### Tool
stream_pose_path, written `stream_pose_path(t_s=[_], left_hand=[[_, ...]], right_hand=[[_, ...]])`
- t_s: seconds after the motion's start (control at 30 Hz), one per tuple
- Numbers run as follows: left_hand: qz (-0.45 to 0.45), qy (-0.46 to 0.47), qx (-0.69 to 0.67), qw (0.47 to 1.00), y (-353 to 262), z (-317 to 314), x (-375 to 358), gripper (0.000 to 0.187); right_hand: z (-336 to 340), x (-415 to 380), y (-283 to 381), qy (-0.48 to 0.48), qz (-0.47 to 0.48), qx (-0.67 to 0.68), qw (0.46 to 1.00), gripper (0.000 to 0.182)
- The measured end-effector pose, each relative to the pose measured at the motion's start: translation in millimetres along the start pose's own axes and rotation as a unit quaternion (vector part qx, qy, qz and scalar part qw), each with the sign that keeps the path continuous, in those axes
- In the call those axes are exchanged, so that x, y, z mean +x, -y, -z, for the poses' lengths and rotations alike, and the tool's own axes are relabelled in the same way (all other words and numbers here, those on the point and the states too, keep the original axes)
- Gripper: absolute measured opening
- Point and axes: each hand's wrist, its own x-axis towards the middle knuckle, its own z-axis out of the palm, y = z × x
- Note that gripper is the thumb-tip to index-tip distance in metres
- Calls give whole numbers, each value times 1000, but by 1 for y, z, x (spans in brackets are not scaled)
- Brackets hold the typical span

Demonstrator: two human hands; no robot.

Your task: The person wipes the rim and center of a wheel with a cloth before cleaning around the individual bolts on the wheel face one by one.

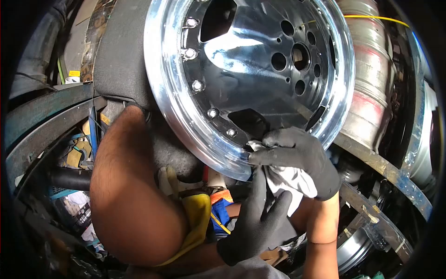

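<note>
A polished wheel rim (172, 88) with a bright chrome lip and dark mirror-like spokes leans in front of me. Small bolts line the inner side of its lip. My right hand (299, 156), in a dark grey glove, is closed on a white cloth (297, 181) and presses at the lower lip of the rim. Just below it is my left hand (255, 223), gloved too, with a finger stretched up to the rim's lower edge and the thumb apart. Part of the cloth hangs between the two hands.
A dark padded support (121, 51) stands against the rim's left side. Several stacked bare wheels (369, 111) are at the right, beside a worn metal frame (395, 172). A yellow cloth (197, 214) lies by my bare leg (125, 195). Clutter fills the lower left.
</note>
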Motion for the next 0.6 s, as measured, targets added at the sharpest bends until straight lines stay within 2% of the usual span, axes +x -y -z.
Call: stream_pose_path(t_s=[0.03, 0.13, 0.23, 0.27, 0.37, 0.4, 0.47, 0.53, 0.57, 0.6], left_hand=[[-3, 5, -64, 998, 4, 0, 1, 77], [-41, -40, 38, 998, -47, 0, 21, 82], [-93, -77, 120, 985, -107, 6, 44, 85], [-111, -76, 127, 983, -110, 8, 46, 84], [-152, -70, 136, 977, -101, 12, 44, 83], [-159, -66, 135, 976, -98, 13, 44, 82], [-169, -62, 135, 974, -97, 15, 44, 81], [-176, -59, 131, 974, -98, 18, 43, 80], [-178, -57, 131, 974, -98, 20, 46, 80], [-182, -58, 129, 973, -97, 22, 45, 79]], right_hand=[[1, 2, -4, 8, -9, 37, 999, 40], [9, 7, -9, 7, -23, 169, 985, 45], [-10, -5, -3, -36, -82, 128, 988, 42], [-10, -2, 7, -60, -112, 147, 981, 39], [-36, -16, -1, -160, -104, 160, 969, 34], [-40, -19, 4, -181, -155, 212, 948, 31], [-36, -20, 0, -161, -99, 160, 969, 33], [-26, -13, 2, -147, -77, 162, 973, 38], [-15, -7, 7, -77, -97, 99, 987, 40], [-6, 1, 9, -37, -79, 79, 993, 39]])
